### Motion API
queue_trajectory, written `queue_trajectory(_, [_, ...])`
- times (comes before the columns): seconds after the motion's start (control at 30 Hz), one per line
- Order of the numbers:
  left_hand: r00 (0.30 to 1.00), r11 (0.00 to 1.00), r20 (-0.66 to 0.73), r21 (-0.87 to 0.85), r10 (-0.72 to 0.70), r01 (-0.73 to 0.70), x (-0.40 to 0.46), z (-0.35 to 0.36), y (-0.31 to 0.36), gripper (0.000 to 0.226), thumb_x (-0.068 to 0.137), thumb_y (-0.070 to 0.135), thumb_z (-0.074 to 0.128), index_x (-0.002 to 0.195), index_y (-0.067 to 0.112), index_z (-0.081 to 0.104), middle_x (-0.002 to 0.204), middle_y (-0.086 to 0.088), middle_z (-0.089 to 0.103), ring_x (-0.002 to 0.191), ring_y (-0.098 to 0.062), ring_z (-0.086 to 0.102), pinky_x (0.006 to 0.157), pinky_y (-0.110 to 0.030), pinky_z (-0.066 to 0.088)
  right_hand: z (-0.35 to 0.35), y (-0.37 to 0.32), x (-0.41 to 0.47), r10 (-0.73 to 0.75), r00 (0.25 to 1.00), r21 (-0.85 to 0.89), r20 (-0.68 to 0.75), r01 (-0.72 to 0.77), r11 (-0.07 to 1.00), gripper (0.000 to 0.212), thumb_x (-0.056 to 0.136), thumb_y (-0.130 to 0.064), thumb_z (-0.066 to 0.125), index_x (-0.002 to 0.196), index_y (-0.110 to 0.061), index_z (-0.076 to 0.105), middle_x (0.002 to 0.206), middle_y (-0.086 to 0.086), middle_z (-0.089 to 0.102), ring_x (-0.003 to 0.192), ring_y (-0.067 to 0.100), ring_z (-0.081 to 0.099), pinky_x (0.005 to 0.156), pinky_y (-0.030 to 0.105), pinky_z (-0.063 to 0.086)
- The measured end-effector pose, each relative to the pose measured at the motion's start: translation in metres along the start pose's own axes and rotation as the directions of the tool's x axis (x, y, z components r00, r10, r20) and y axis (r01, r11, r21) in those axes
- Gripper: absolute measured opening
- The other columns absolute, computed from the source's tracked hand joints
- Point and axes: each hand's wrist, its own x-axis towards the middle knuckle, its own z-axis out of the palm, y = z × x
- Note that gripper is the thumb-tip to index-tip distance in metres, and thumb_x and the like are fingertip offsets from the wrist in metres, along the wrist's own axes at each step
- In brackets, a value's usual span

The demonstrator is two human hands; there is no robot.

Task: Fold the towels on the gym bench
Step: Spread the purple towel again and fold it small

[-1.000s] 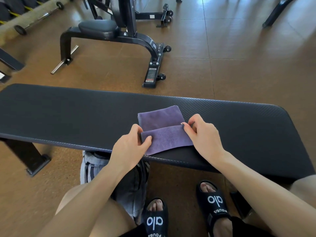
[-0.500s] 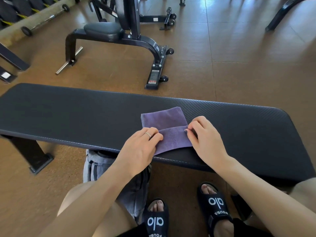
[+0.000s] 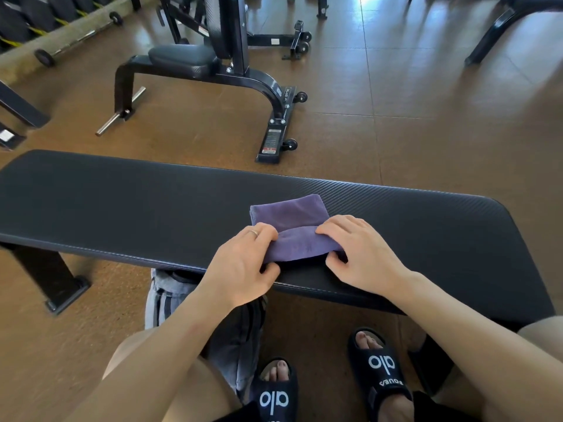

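A small purple towel [image 3: 289, 231] lies on the black padded worktop [image 3: 122, 208], near its front edge. It is soft, matte and partly folded, its near flap doubled over the far layer. The left hand [image 3: 243, 263] pinches the flap's left end between curled fingers and thumb; the right hand [image 3: 362, 254] grips the right end likewise

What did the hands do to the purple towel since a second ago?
Both hands slid from the flap's far edge toward the near side. The left hand and right hand now pinch the ends of the purple towel at its near fold, thumbs tucked under. The towel stayed in the same spot on the bench, still partly folded.
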Motion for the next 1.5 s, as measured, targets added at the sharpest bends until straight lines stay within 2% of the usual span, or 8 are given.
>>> queue_trajectory(0.23, [0.893,0.773,0.077,-0.472,-0.444,0.425,0.01,-0.005,-0.008,0.008,0.092,0.016,0.055,0.096,0.023,0.056,0.078,0.0,0.067,0.073,-0.018,0.064,0.066,-0.036,0.057,-0.005,-0.003,0.031,0.37,0.929,0.401,-0.011,-0.335,0.853,0.014,0.091,-0.013,0.057,0.101,-0.021,0.062,0.091,-0.008,0.065,0.082,0.004,0.06,0.07,0.015,0.042])
queue_trajectory(0.5, [0.784,0.684,0.145,-0.411,-0.603,0.602,0.024,-0.001,-0.013,0.031,0.093,0.034,0.063,0.117,0.024,0.048,0.104,0.001,0.061,0.093,-0.016,0.062,0.074,-0.029,0.053,0.01,-0.006,0.047,0.51,0.852,0.323,0.117,-0.518,0.792,0.028,0.099,-0.023,0.048,0.126,-0.024,0.053,0.112,-0.001,0.051,0.091,0.007,0.051,0.068,0.012,0.037])
queue_trajectory(0.7, [0.729,0.608,0.311,-0.405,-0.61,0.682,0.009,-0.013,-0.011,0.019,0.091,0.03,0.063,0.103,0.02,0.054,0.083,-0.006,0.071,0.066,-0.022,0.07,0.06,-0.034,0.062,0.003,-0.012,0.039,0.49,0.833,0.316,0.255,-0.551,0.772,0.012,0.095,-0.021,0.052,0.103,-0.024,0.061,0.097,-0.004,0.064,0.087,0.011,0.061,0.068,0.023,0.05])
queue_trajectory(0.87, [0.693,0.64,0.298,-0.266,-0.657,0.721,-0.019,-0.011,-0.015,0.032,0.093,0.051,0.056,0.105,0.024,0.044,0.082,-0.003,0.072,0.069,-0.02,0.072,0.072,-0.044,0.063,0.001,-0.026,0.026,0.495,0.807,0.314,0.322,-0.584,0.749,0.013,0.094,-0.022,0.053,0.1,-0.024,0.064,0.09,-0.005,0.067,0.08,0.01,0.064,0.06,0.02,0.048])
queue_trajectory(1.03, [0.563,0.235,0.421,-0.613,-0.711,0.754,-0.031,-0.021,-0.016,0.054,0.089,0.039,0.075,0.122,0.012,0.041,0.112,-0.004,0.058,0.097,-0.015,0.067,0.083,-0.043,0.063,0.003,-0.047,0.022,0.468,0.794,0.353,0.388,-0.598,0.72,0.015,0.089,-0.017,0.056,0.098,-0.021,0.067,0.084,-0.003,0.069,0.073,0.013,0.067,0.058,0.022,0.055])
queue_trajectory(1.17, [0.508,0.177,0.336,-0.671,-0.793,0.72,-0.042,-0.027,-0.027,0.069,0.077,0.033,0.087,0.126,0.016,0.04,0.114,-0.006,0.058,0.107,-0.022,0.064,0.095,-0.045,0.057,0.013,-0.071,0.025,0.45,0.782,0.349,0.432,-0.605,0.716,0.014,0.09,-0.018,0.056,0.101,-0.019,0.065,0.089,0.002,0.069,0.077,0.017,0.069,0.065,0.028,0.061])
queue_trajectory(1.33, [0.589,0.186,0.293,-0.764,-0.754,0.618,-0.049,-0.048,-0.034,0.077,0.062,0.035,0.091,0.124,0.019,0.048,0.114,-0.002,0.068,0.106,-0.019,0.067,0.096,-0.041,0.055,0.002,-0.092,0.042,0.267,0.829,0.183,0.492,-0.398,0.899,0.032,0.083,-0.022,0.063,0.115,-0.02,0.059,0.107,-0.002,0.063,0.096,0.018,0.061,0.079,0.033,0.054])
queue_trajectory(1.5, [0.738,0.284,0.215,-0.826,-0.64,0.487,-0.055,-0.07,-0.049,0.072,0.052,0.026,0.088,0.115,0.012,0.058,0.109,-0.013,0.074,0.107,-0.028,0.07,0.097,-0.044,0.055,-0.007,-0.126,0.075,-0.021,0.829,0.402,0.559,-0.248,0.882,0.074,0.086,-0.025,0.071,0.151,-0.025,0.035,0.148,-0.006,0.045,0.133,0.012,0.044,0.102,0.027,0.04])
